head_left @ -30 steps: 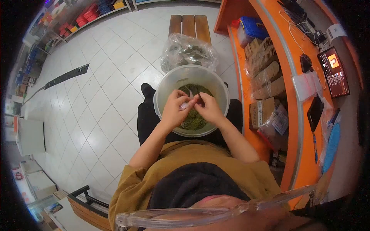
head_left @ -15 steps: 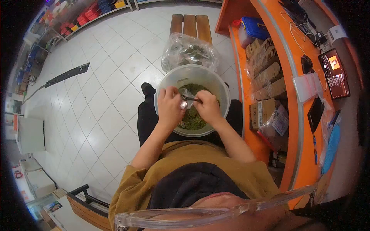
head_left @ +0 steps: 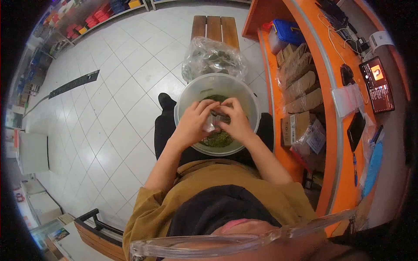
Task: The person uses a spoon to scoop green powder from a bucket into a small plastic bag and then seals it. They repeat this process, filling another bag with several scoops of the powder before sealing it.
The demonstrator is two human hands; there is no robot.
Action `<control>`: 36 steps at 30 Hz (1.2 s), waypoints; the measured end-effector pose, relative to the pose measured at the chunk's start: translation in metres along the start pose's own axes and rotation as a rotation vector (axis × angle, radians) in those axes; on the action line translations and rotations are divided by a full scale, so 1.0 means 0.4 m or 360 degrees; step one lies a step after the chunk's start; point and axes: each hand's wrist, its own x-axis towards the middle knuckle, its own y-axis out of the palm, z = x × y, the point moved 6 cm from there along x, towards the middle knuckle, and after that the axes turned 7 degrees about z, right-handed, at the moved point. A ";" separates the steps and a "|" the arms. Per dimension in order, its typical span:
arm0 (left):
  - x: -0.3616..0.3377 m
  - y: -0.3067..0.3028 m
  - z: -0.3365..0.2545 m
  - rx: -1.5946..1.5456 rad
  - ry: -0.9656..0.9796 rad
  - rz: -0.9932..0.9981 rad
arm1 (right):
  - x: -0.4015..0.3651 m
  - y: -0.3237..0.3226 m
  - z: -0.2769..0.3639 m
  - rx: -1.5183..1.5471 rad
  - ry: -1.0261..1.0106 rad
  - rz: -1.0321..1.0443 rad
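A white translucent bucket [head_left: 187, 98] stands between my knees, with green, leafy crumbled material [head_left: 220, 140] in its bottom. Over it, my left hand [head_left: 194, 122] is closed on a small clear plastic bag [head_left: 210, 123], which shows between the fingers. My right hand [head_left: 238, 122] meets the left one at the bag's top, its thumb and fingers curled around the edge. Something dark shows in the gap between the hands, too hidden to name. The fingers cover much of the bag.
Beyond the bucket, a large clear plastic bag [head_left: 213, 58] with dark green contents rests by a wooden slatted bench [head_left: 214, 28]. An orange shelf unit [head_left: 324, 56] at my right holds cardboard pieces, a box [head_left: 296, 129] and a phone [head_left: 378, 85]. White floor tiles [head_left: 117, 95] lie at left.
Half a second ago my right hand held a dark-handled tool at the bag; now its fingers have moved up and left to meet my left hand, and the handle is mostly hidden.
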 end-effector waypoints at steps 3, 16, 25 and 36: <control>0.001 0.014 0.015 0.0056 -0.0012 0.0058 | 0.007 0.000 -0.016 0.0186 0.0011 0.0006; -0.041 0.004 0.128 -0.0536 -0.0365 -0.0561 | 0.023 0.078 -0.168 -0.0817 0.0149 0.0875; -0.041 0.004 0.128 -0.0631 -0.0325 -0.0607 | 0.008 0.046 -0.084 -0.0322 0.0066 0.1246; -0.044 0.001 0.118 -0.0682 -0.0389 -0.0606 | 0.007 -0.088 -0.195 0.1102 0.0592 0.0044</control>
